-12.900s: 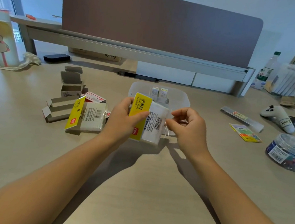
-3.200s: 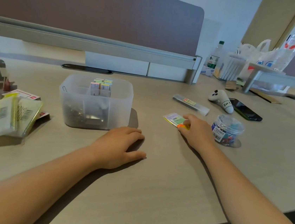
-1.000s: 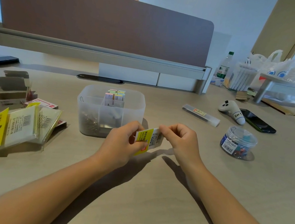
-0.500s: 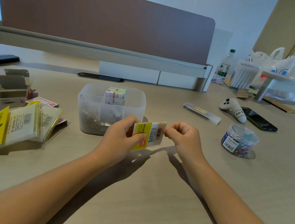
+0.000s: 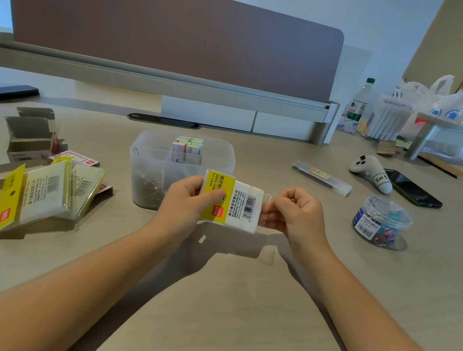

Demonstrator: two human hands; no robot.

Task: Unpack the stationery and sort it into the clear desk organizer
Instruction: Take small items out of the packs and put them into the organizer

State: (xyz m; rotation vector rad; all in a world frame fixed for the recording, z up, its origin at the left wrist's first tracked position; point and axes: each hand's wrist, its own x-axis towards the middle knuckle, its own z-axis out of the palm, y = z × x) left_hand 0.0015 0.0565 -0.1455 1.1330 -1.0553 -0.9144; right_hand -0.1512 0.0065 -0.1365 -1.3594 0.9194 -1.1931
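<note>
Both hands are raised just above the desk (image 5: 238,306). The left hand (image 5: 184,201) grips the yellow-headed end of a small index tab packet (image 5: 230,201), thumb curled across its face. The right hand (image 5: 295,211) pinches the packet's clear flap at the opposite end, fingers curled in. Directly behind stands the clear desk organizer (image 5: 180,169), holding coloured tab pads and paper clips. To the left lie larger yellow-labelled packets (image 5: 43,191) and opened cardboard boxes (image 5: 30,135); to the right, a round tub of clips (image 5: 382,221).
</note>
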